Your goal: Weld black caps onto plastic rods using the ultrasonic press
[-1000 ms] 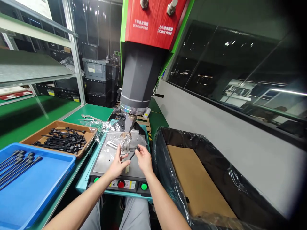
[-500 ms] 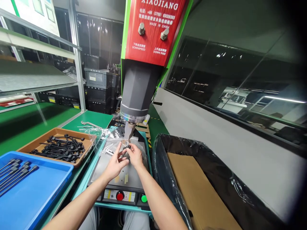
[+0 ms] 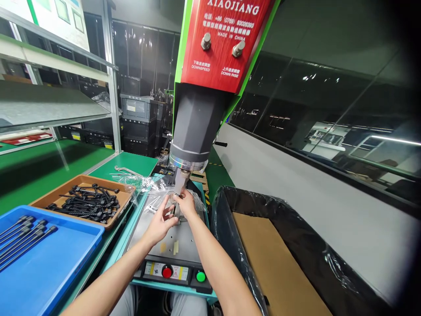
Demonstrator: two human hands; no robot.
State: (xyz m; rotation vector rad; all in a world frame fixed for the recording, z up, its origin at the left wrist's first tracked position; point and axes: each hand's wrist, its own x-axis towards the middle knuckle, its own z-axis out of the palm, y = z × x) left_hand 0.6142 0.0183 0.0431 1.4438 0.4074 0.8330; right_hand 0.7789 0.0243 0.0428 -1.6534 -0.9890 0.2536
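My right hand (image 3: 186, 206) is closed in a pinch right beside the lower end of the metal horn (image 3: 180, 180); what its fingertips hold is hidden. To its left, my left hand (image 3: 161, 223) has its thumb and fingers apart, close to a small dark piece (image 3: 174, 210) at the fixture. Whether those fingers touch it I cannot tell. Both hands are over the grey metal base plate (image 3: 154, 242) of the press machine (image 3: 197, 118). Clear plastic film (image 3: 144, 183) lies around the fixture behind them.
A red button (image 3: 167, 272) and a green button (image 3: 200, 276) sit on the machine's front. At left, a brown tray (image 3: 39, 202) holds many black cable parts and a blue tray (image 3: 62, 263) holds several. A bag-lined bin with cardboard (image 3: 263, 245) stands right. A wrench (image 3: 124, 169) lies behind.
My right hand has moved slightly up and closer to the horn's tip, and its fingers now cover the small clear-looking piece visible earlier. The left hand keeps nearly the same pose. The view has shifted slightly.
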